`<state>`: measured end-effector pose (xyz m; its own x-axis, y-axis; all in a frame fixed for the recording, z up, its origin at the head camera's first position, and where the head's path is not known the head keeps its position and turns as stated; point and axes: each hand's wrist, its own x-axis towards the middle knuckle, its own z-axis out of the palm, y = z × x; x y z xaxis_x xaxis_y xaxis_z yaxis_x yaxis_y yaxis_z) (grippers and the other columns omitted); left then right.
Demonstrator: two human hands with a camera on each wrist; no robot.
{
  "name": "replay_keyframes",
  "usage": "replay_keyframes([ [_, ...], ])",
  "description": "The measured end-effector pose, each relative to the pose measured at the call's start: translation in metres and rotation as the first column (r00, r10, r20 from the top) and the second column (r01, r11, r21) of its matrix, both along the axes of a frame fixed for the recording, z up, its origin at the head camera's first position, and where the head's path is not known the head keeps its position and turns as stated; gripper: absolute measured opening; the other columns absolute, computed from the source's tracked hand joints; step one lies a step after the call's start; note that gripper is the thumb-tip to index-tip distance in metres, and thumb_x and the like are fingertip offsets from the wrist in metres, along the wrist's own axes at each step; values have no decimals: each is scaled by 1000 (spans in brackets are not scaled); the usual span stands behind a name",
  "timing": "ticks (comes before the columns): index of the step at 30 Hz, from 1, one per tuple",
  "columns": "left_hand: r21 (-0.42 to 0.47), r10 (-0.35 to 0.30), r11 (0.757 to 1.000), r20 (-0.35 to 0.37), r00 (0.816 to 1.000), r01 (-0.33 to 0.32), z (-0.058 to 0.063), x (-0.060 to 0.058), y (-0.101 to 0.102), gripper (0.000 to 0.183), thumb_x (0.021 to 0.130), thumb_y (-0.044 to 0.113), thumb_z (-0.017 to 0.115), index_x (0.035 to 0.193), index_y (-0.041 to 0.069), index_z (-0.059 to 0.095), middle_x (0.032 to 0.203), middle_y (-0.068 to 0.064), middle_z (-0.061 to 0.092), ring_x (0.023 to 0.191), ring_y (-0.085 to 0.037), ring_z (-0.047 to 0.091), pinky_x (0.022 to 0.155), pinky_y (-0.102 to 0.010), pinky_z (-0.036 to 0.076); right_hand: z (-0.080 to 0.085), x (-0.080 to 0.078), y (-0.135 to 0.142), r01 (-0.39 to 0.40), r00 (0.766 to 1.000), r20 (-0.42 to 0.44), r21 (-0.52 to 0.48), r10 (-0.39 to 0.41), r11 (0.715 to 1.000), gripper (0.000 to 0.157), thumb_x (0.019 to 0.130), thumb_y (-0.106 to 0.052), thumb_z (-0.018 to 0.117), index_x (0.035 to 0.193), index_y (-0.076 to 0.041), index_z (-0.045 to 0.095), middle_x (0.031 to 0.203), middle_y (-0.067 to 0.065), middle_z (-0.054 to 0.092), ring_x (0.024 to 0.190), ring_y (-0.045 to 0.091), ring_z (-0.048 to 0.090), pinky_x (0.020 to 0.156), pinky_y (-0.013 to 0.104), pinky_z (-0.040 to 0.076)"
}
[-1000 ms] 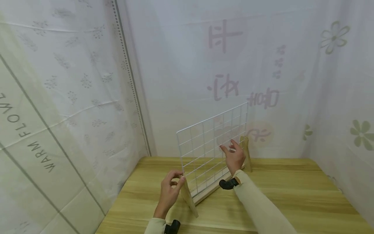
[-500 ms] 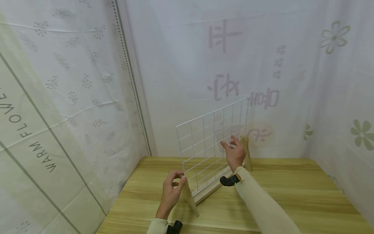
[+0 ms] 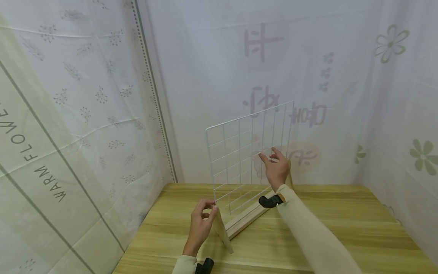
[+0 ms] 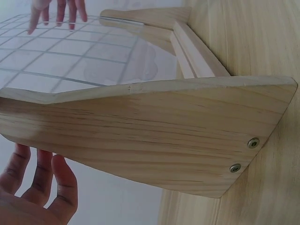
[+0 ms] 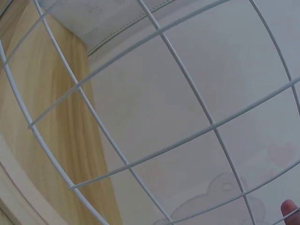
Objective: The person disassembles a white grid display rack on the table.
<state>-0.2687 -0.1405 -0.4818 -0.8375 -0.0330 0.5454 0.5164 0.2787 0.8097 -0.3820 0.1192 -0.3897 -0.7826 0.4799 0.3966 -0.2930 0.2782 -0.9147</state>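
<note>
Wire grid panel (image 5: 213, 125) stands between two wooden end boards (image 3: 221, 230), above their grooved base rail (image 3: 248, 220), presumably borne by the half-closed right hand (image 3: 278, 170) gripping it; the left hand (image 3: 200, 225) pinches one board's tip, apparently steadying it.

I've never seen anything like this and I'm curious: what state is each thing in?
Wire grid: upright, its lower edge above the base bar, apart from it.
Right hand: pinching the grid's wires.
Left hand: holding the near side panel's upper end.
Near side panel: standing, leaning.
Far side panel: standing.
Base bar: grooved, fixed between the panels.
Two screws: set in the near panel.
</note>
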Motion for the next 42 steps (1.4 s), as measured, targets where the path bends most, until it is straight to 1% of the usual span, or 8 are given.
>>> replay_keyframes([
  [7, -14, -2, 1000, 24, 1000, 2, 2, -1, -1, 15, 95, 10, 68, 106, 20, 67, 102, -3, 65, 95, -6, 56, 73, -24, 52, 16, -2, 2, 8, 999, -54, 11, -7, 1000, 61, 85, -38, 81, 137, -12, 62, 112, 21, 69, 95, 32, 70, 71, 23, 48],
  [11, -21, 20, 1000, 23, 1000, -19, 2, 0, 1, 16, 95, 5, 67, 107, 15, 67, 104, -8, 66, 95, -6, 56, 72, -25, 53, 21, -2, 6, 42, 997, -67, 11, -41, 999, 60, 86, -38, 80, 136, -11, 63, 106, 18, 69, 92, 31, 70, 71, 23, 49],
  [16, -13, 57, 998, 29, 998, -57, 9, 6, 4, 17, 93, 0, 67, 106, 11, 67, 102, -8, 66, 94, -6, 57, 71, -26, 53, 27, -4, 8, 32, 997, -72, 5, -32, 999, 60, 87, -40, 79, 137, -11, 62, 105, 17, 68, 94, 32, 70, 73, 28, 50],
  [21, 3, 12, 1000, 19, 1000, -12, 3, 1, 2, 16, 94, 7, 69, 105, 18, 67, 106, -1, 67, 95, -6, 57, 71, -24, 52, 37, -3, 10, 50, 994, -94, 16, -48, 999, 59, 86, -39, 79, 136, -11, 63, 105, 20, 69, 90, 31, 70, 71, 25, 49],
  [26, 16, -15, 1000, 23, 1000, 15, 3, 2, 2, 11, 95, 11, 69, 104, 18, 67, 109, -6, 68, 96, -7, 57, 71, -25, 52, 54, -4, 13, 72, 990, -124, 9, -70, 997, 59, 85, -40, 80, 134, -12, 64, 102, 18, 69, 86, 29, 69, 67, 18, 45],
  [30, 20, -13, 1000, 9, 1000, 13, 2, 2, 2, 16, 94, 8, 68, 106, 18, 67, 105, -4, 67, 95, -6, 57, 71, -25, 52, 65, -3, 18, 86, 984, -156, 1, -85, 996, 58, 84, -41, 80, 133, -13, 66, 100, 16, 70, 83, 23, 67, 65, 15, 44],
  [37, -10, 8, 1000, 8, 1000, -8, 0, 0, 4, 20, 94, 6, 68, 111, 18, 68, 103, -3, 66, 94, -4, 56, 71, -24, 53, 84, 3, 31, 96, 973, -208, -15, -97, 995, 58, 85, -42, 79, 133, -13, 66, 96, 10, 68, 74, 0, 58, 68, 12, 45],
  [42, -11, 44, 999, 17, 999, -43, -1, -1, 5, 21, 93, 2, 67, 110, 14, 68, 106, -5, 67, 94, -5, 56, 71, -24, 53, 91, 8, 45, 118, 968, -228, 40, -106, 992, 59, 85, -43, 79, 133, -12, 66, 99, 12, 67, 72, -2, 55, 68, 12, 44],
])
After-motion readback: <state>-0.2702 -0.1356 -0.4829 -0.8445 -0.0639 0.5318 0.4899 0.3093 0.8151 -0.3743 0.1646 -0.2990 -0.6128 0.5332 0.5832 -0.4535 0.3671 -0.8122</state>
